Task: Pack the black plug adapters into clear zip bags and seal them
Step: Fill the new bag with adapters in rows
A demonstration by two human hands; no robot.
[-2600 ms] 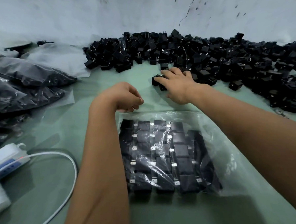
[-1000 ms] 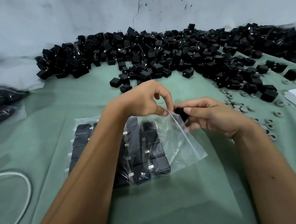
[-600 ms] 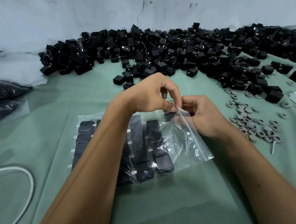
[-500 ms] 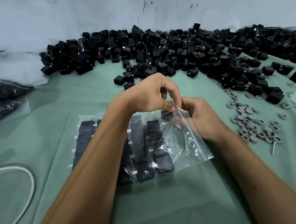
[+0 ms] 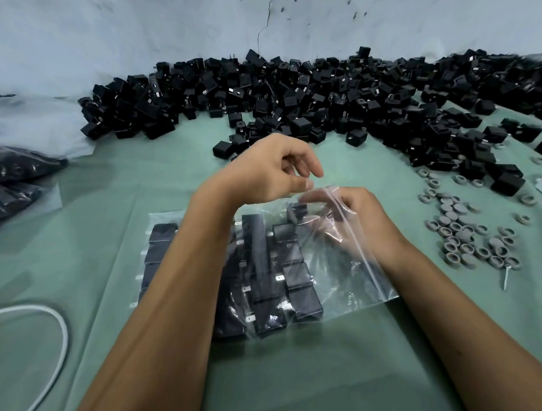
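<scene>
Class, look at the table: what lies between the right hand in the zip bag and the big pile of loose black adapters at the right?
In the head view, a scatter of small grey rings lies on the green cloth between them.

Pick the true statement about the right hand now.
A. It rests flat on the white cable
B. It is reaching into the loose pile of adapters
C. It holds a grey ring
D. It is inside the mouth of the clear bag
D: the right hand is seen through the film of the clear bag, fingers beside a black adapter at its mouth.

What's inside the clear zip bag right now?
The clear zip bag holds rows of black plug adapters, and the right hand reaches in with another. The left forearm covers the middle rows.
</scene>
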